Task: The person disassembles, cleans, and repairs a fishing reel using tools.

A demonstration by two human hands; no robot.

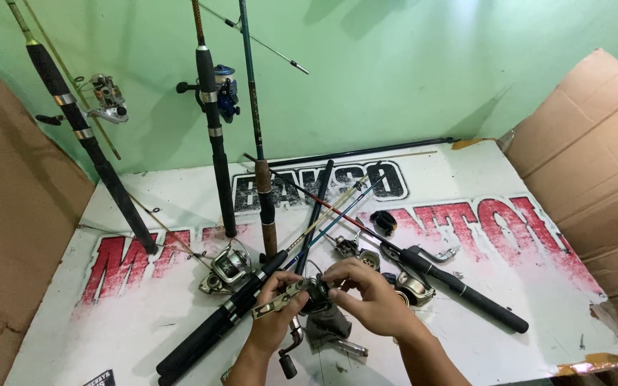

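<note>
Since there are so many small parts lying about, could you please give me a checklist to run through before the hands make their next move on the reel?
1. Reel held by both hands: ok. The left hand and right hand both grip the dark fishing reel above the table.
2. Reel handle free: ok; the crank handle hangs below the hands.
3. Surface under the reel: not ok; a grey cloth and loose reel parts crowd it.
4. Nearby rods steady: cannot tell; three fishing rods lean on the green wall.
5. Spare silver reel out of the way: ok, left of the hands.
6. Small fasteners accounted for: cannot tell.
</note>
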